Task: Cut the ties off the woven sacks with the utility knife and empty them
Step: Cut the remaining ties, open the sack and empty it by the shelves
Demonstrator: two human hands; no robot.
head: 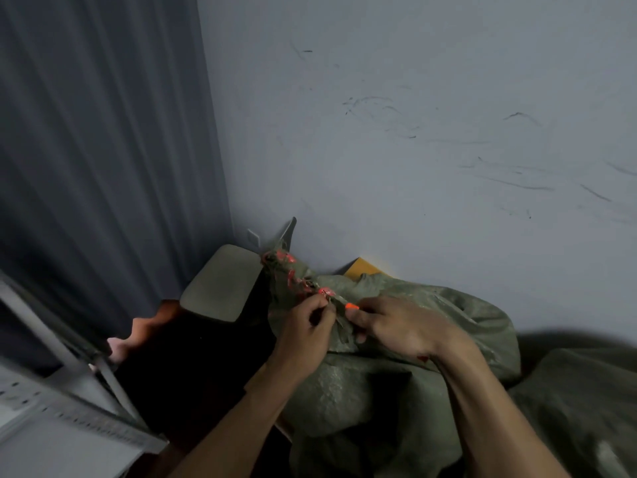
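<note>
Bulging against the wall (413, 132), 1 green woven sack (396, 384) is seen low in the middle. Its neck is gathered up toward the corner and wound with a red tie (293, 270). The left hand (305, 326) is curled at the neck, with its fingers pinched on the bunched fabric and tie strands. The right hand (393, 327) is closed round a utility knife (352, 307). Only an orange tip is shown past the thumb, just beside the left fingers.

Handling, as judged: the cloth is soft, crinkly and a bit slick, so it is best gripped at the twisted neck, where the fabric is bunched thick. Weight is suggested by the lumpy fill, so a hold on the bottom corners is likely needed for emptying. The tie is thin and wound in several turns, so tension must be kept on it for the blade to bite.

Hidden: the blade is not seen, and whether it is extended cannot be told. Contents are not shown. The exact strand pinched is blurred. A 2nd sack (586, 408) is cut off at the right edge. The floor at left is lost in shadow.
</note>
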